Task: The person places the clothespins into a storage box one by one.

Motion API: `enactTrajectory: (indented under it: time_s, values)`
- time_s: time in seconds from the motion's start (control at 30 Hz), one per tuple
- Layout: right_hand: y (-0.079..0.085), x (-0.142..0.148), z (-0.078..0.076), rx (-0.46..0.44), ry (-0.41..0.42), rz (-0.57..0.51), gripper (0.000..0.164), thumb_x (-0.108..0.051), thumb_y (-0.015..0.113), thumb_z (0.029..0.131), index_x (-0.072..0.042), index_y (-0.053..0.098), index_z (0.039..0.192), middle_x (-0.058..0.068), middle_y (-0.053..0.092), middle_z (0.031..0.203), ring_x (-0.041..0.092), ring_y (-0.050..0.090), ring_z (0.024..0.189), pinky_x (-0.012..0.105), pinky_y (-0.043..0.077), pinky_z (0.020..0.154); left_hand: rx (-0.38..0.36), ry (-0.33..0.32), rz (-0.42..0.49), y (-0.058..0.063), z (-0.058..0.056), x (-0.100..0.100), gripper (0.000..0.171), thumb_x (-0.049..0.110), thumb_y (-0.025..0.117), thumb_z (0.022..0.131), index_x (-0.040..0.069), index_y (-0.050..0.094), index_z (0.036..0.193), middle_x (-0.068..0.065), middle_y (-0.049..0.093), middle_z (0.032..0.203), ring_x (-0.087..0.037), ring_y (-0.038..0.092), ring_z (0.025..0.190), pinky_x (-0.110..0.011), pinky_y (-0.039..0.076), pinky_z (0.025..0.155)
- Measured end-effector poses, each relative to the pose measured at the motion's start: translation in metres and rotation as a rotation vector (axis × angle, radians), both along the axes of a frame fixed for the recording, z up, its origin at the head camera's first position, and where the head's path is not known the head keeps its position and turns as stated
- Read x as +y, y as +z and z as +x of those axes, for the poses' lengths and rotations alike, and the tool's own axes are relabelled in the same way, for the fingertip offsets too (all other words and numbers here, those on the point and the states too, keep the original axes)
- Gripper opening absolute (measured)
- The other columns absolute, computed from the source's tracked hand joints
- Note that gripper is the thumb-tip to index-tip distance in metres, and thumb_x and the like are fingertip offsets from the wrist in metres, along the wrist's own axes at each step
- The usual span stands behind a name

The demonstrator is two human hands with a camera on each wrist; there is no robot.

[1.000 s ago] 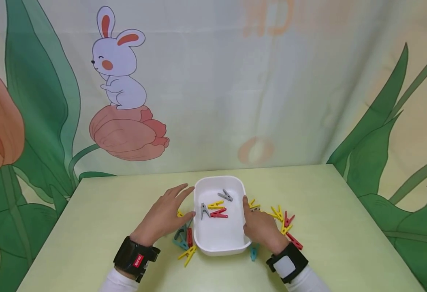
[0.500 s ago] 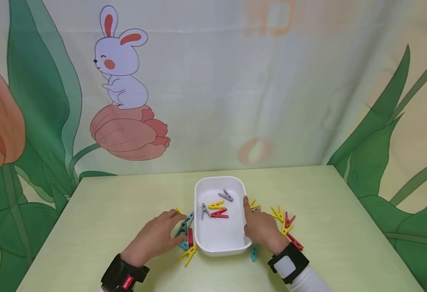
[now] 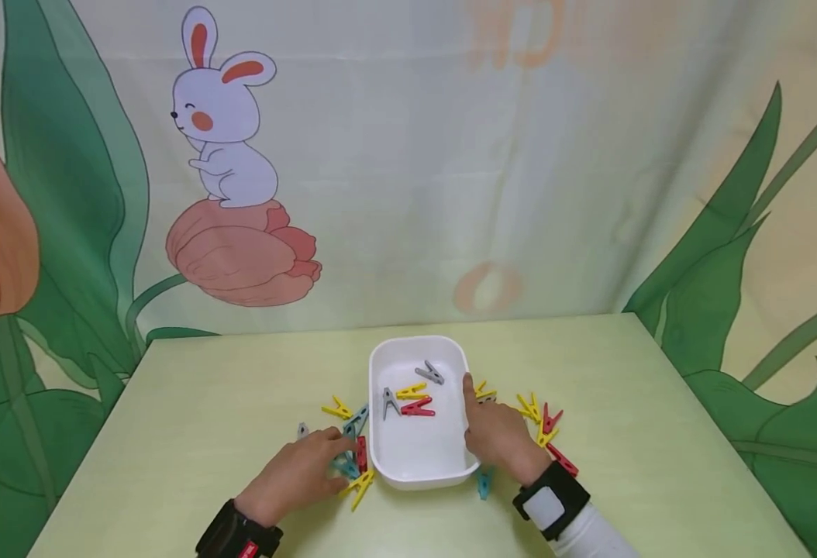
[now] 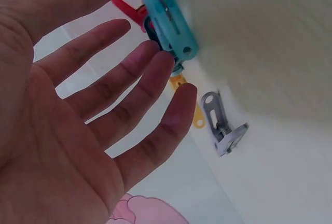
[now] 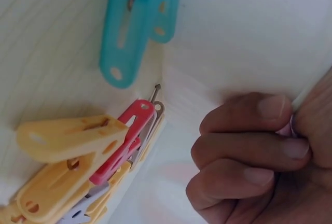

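Note:
My left hand (image 3: 304,469) is over the clothespins left of the white plastic tub (image 3: 418,484). Its fingers are spread and loosely bent, with nothing between them. In the left wrist view, a teal clothespin (image 4: 168,19) lies just past the fingertips, beside a grey clothespin (image 4: 220,123). My right hand (image 3: 502,438) holds the tub's right rim, index finger extended along it. Its other fingers are curled against the outer wall, as the right wrist view shows. Inside the tub lie grey clothespins, a yellow clothespin (image 3: 411,392) and a red clothespin (image 3: 418,408).
Left of the tub lie more clothespins, among them a yellow one (image 3: 360,488) and a red one (image 3: 362,453). Several yellow and red clothespins (image 3: 549,418) lie to the right, with a blue clothespin (image 3: 484,484) near the tub's front corner. A printed curtain (image 3: 380,194) hangs behind the table.
My left hand has left the tub's left rim and moved down and left over the clothespins, uncovering a grey and a yellow one. The right hand has stayed at the right rim.

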State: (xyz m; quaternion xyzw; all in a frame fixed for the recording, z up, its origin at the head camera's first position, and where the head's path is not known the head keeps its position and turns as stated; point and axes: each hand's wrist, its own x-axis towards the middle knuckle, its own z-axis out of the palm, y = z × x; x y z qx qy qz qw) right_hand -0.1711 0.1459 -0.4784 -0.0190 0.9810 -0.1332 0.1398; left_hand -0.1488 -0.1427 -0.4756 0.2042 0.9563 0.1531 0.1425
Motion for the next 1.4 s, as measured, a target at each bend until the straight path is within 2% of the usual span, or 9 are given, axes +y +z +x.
enactTrajectory:
  time_s: [0.17,0.37,0.57,0.7,0.83,0.93,1.07,1.4]
  values:
    - [-0.001,-0.001,-0.002,-0.010,-0.005,0.014,0.086,-0.021,0.065,0.093,-0.014,0.012,0.159,0.006,0.047,0.069,0.021,0.048,0.055,0.029,0.035,0.051,0.007,-0.013,0.013,-0.003,0.003,0.001,0.045,0.023,0.081,0.079,0.018,0.068,0.121,-0.009,0.064,0.122,-0.028,0.061,0.112,-0.054,0.049,0.093]
    - [-0.003,-0.001,-0.004,-0.017,-0.019,0.021,0.086,-0.021,0.066,0.093,-0.015,0.011,0.159,0.006,0.048,0.071,0.021,0.049,0.056,0.029,0.035,0.052,0.059,-0.029,0.008,-0.006,0.002,0.002,0.045,0.023,0.080,0.079,0.018,0.067,0.122,-0.007,0.066,0.119,-0.026,0.061,0.108,-0.051,0.051,0.090]
    - [-0.003,0.000,-0.005,-0.014,-0.021,0.011,0.087,-0.021,0.066,0.093,-0.015,0.010,0.160,0.007,0.049,0.071,0.022,0.049,0.056,0.029,0.036,0.052,0.074,-0.039,-0.005,-0.006,0.002,0.002,0.046,0.024,0.081,0.079,0.016,0.067,0.122,-0.009,0.065,0.119,-0.027,0.061,0.107,-0.051,0.052,0.087]
    - [-0.003,0.000,-0.005,-0.012,-0.018,0.007,0.087,-0.022,0.066,0.093,-0.015,0.010,0.159,0.007,0.049,0.070,0.022,0.049,0.056,0.029,0.036,0.052,0.063,-0.041,-0.016,-0.006,0.004,0.001,0.049,0.024,0.081,0.078,0.016,0.066,0.123,-0.010,0.065,0.121,-0.028,0.059,0.110,-0.052,0.052,0.088]
    - [-0.003,0.000,-0.004,-0.012,-0.015,0.005,0.087,-0.022,0.066,0.093,-0.015,0.010,0.159,0.007,0.049,0.070,0.022,0.050,0.056,0.029,0.036,0.052,0.035,-0.037,-0.007,-0.009,0.005,0.000,0.052,0.020,0.082,0.077,0.017,0.064,0.126,-0.006,0.067,0.116,-0.022,0.058,0.102,-0.048,0.052,0.087]
    - [-0.003,0.000,-0.003,-0.010,-0.010,0.009,0.087,-0.021,0.066,0.092,-0.015,0.011,0.159,0.007,0.049,0.070,0.022,0.050,0.056,0.029,0.036,0.052,0.039,-0.041,-0.005,-0.013,0.005,0.000,0.042,0.017,0.082,0.076,0.014,0.066,0.115,-0.001,0.066,0.101,-0.017,0.053,0.091,-0.041,0.051,0.080]
    - [-0.002,-0.001,-0.003,-0.007,-0.008,0.009,0.087,-0.021,0.066,0.092,-0.014,0.011,0.159,0.007,0.048,0.069,0.022,0.050,0.056,0.029,0.036,0.052,0.071,-0.050,0.000,-0.018,0.006,-0.001,0.026,0.013,0.081,0.076,0.017,0.064,0.096,0.005,0.060,0.088,-0.013,0.047,0.082,-0.034,0.046,0.070]
    - [-0.002,-0.001,-0.004,-0.015,-0.012,0.010,0.087,-0.022,0.066,0.093,-0.016,0.011,0.159,0.007,0.049,0.069,0.022,0.050,0.057,0.029,0.036,0.052,0.066,-0.051,0.023,-0.017,0.007,-0.004,0.021,0.006,0.076,0.080,0.020,0.063,0.089,0.006,0.058,0.083,-0.012,0.046,0.077,-0.031,0.042,0.067]
